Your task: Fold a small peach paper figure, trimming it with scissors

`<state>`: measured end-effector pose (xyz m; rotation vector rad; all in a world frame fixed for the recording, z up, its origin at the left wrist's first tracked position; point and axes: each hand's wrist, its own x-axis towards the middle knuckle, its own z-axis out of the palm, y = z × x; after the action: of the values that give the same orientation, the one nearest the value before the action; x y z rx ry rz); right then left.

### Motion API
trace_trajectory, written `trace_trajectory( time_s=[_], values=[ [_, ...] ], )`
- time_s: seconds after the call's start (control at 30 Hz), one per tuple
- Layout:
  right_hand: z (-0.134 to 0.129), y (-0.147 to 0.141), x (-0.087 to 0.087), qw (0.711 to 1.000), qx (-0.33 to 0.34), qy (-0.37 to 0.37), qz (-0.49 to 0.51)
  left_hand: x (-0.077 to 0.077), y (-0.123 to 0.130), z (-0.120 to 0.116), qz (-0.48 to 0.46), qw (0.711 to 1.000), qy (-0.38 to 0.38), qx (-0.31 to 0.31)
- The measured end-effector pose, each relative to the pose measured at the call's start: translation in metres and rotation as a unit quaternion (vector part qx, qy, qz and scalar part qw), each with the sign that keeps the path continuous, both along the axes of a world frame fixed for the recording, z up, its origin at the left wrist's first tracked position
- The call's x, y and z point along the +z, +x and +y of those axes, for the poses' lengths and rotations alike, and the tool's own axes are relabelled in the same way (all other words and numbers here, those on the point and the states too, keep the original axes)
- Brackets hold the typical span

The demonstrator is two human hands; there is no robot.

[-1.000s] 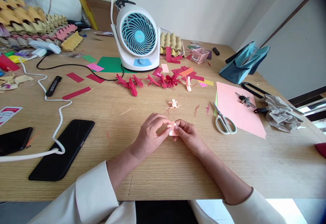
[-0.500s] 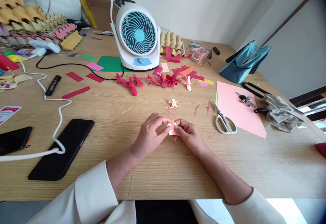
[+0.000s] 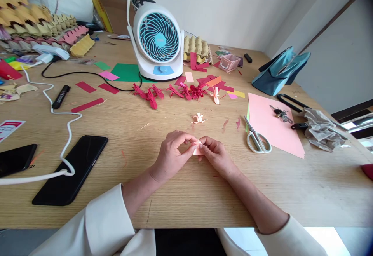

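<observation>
A small piece of folded pale pink paper [image 3: 197, 152] is pinched between my two hands, low over the table. My left hand [image 3: 176, 150] grips its left side with thumb and forefinger. On the other side, the thumb and fingers of my right hand [image 3: 216, 154] press on the paper. Just beyond lies a pale pink folded paper figure [image 3: 199, 118] with thin spread limbs. Another pale figure [image 3: 216, 95] is farther back, beside a row of crumpled red paper figures [image 3: 185, 91]. White-handled scissors [image 3: 258, 141] rest to the right.
A white fan [image 3: 159, 38] stands at the back. Pink sheets [image 3: 269, 128] with keys [image 3: 281, 114] lie at right, near a blue bag [image 3: 279, 71]. Two black phones [image 3: 71, 170] and a white cable [image 3: 69, 135] are at left. Red paper strips [image 3: 87, 105] are scattered around.
The upright flap on the pale pink paper is now pressed down under my fingers. Both hands stay in nearly the same place.
</observation>
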<state>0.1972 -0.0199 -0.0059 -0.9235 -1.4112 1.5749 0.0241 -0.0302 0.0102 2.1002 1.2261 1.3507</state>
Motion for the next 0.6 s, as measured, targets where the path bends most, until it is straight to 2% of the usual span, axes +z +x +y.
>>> trace_trajectory(
  time_s=[0.6],
  values=[
    [-0.0011,0.0017,-0.0001,0.999,-0.033,0.017,-0.016,-0.0007,-0.004,0.0066,-0.005,0.999,0.013,-0.047]
  ],
)
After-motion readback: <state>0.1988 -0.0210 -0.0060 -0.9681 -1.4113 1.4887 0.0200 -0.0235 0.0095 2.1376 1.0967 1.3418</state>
